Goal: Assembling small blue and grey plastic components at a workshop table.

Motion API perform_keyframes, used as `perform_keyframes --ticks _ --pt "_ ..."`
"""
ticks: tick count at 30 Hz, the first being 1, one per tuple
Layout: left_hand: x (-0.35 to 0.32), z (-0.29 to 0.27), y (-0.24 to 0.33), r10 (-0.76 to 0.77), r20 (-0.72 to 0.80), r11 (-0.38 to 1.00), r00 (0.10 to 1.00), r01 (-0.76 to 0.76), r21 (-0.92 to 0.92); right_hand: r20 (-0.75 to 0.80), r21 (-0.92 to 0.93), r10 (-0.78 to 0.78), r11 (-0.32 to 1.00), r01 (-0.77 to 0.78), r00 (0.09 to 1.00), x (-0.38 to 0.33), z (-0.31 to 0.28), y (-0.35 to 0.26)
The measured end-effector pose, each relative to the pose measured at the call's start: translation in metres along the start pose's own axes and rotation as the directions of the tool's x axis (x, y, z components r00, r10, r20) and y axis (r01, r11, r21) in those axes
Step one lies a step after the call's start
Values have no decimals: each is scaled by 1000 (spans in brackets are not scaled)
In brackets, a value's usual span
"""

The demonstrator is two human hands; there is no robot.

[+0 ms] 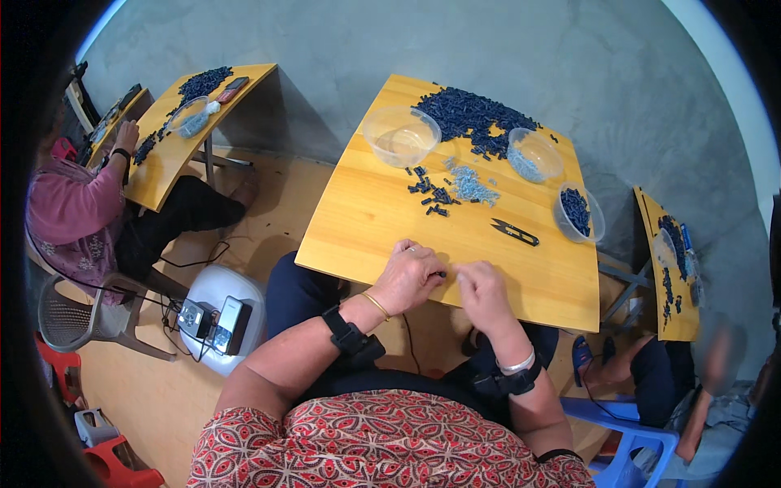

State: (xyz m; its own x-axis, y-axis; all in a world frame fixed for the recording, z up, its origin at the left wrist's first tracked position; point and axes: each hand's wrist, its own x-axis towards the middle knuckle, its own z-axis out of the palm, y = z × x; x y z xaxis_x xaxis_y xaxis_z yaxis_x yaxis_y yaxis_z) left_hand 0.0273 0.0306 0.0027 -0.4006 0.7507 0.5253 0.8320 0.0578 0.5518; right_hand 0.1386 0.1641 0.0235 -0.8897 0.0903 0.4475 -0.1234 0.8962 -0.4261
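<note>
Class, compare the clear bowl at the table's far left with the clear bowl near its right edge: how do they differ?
The far-left bowl looks larger and holds no pieces that show; the right-edge bowl looks smaller and holds dark blue pieces. The far-left bowl sits at the edge of the dark blue pile; the right-edge bowl stands apart from it, beyond the black snips. Both are clear, round and upright on the wooden table.

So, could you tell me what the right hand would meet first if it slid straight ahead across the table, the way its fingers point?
Probably the black thread snips: they lie just beyond the right hand on the wooden table, slightly right of its line, so it may pass them narrowly.
</note>
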Motion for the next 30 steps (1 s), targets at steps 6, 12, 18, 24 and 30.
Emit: perform_keyframes --ticks 6,12,18,24,30 --pt "1 0 1 12 14 1000 1000 -12 -7 -97 253 411 891 -377 907 37 25 14" --pt "-2 7 0 7 -25 1000 1000 -7 0 -249 -19 168 984 -178 954 38 47 11" --pt "1 7 0 -3 -51 1000 999 3 5 -236 -91 112 986 -137 965 38 45 9" --pt "3 10 -4 -53 -19 998 998 52 -18 -185 -129 165 973 -190 969 41 49 14" --pt "2 8 -7 -63 -14 998 998 63 -29 -163 -157 151 972 -177 975 40 51 13"
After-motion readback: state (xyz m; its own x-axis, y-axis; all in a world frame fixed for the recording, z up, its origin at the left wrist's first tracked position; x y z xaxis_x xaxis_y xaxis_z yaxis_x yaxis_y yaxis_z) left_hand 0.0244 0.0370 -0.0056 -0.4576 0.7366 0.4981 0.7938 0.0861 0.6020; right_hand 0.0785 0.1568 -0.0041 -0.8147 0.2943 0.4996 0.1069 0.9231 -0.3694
